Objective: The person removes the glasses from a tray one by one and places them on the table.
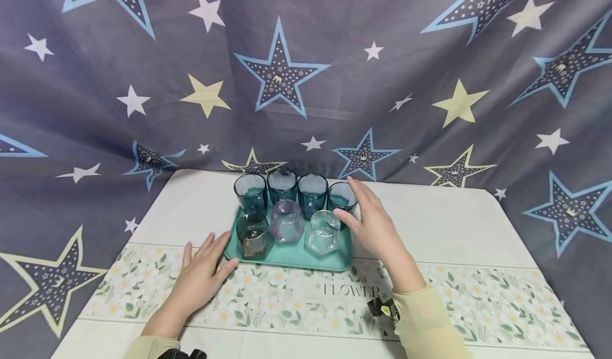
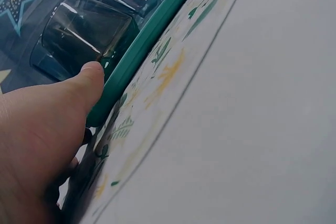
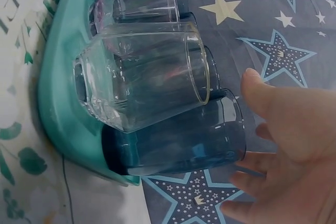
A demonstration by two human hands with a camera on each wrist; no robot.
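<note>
A teal tray [image 1: 296, 262] carries two rows of glasses. Several blue tumblers stand along its back, the rightmost blue glass [image 1: 342, 195] closest to my right hand [image 1: 375, 226]. That hand is spread at the glass's rim; in the right wrist view its thumb is apart from the glass and its fingers reach behind the rim. In front stand a smoky grey glass [image 1: 253, 237], a pale purple-tinted glass [image 1: 287, 221] and a clear faceted glass [image 1: 322, 234]. At the tray's left front corner rests my left hand [image 1: 203, 274], fingers extended, thumb beside the rim in the left wrist view.
The table has a white cover [image 1: 444, 221] with a floral printed band [image 1: 478, 295] across it. Behind it hangs a dark grey star-patterned curtain [image 1: 334, 109], close to the blue tumblers at the back. Sleeves and wrist cameras show at the lower edge.
</note>
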